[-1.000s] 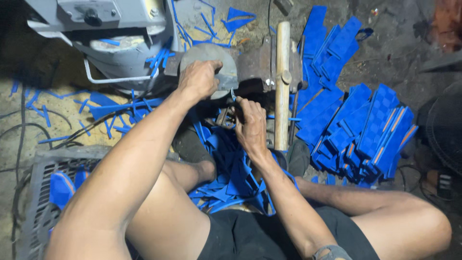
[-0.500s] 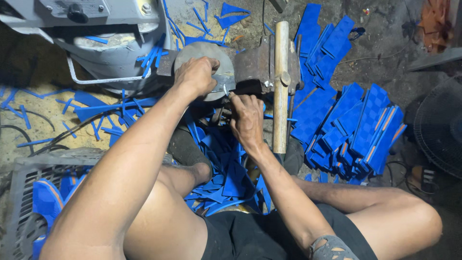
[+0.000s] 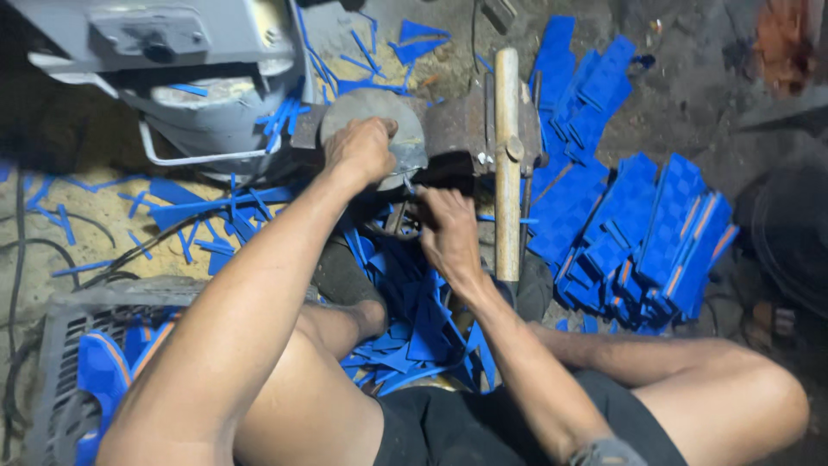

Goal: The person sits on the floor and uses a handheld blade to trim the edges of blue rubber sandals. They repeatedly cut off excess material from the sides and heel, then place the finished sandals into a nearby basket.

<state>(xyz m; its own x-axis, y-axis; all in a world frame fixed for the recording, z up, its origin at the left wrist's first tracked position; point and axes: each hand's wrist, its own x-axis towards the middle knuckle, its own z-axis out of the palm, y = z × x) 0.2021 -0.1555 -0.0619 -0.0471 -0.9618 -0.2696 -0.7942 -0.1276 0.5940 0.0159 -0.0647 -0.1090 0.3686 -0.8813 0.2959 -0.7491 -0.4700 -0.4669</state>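
From the head view, your left hand is closed over the one round grey disc. Your right hand, just below that disc, is curled; what it grips is hidden. One wooden handle lies right of the disc, with blue sheets, too many to count, stacked beyond.

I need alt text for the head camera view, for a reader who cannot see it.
A seated person's left hand presses on a round grey disc of a floor machine, while the right hand works just below it. Blue sheet offcuts lie between the legs, and stacked blue pieces lie to the right.
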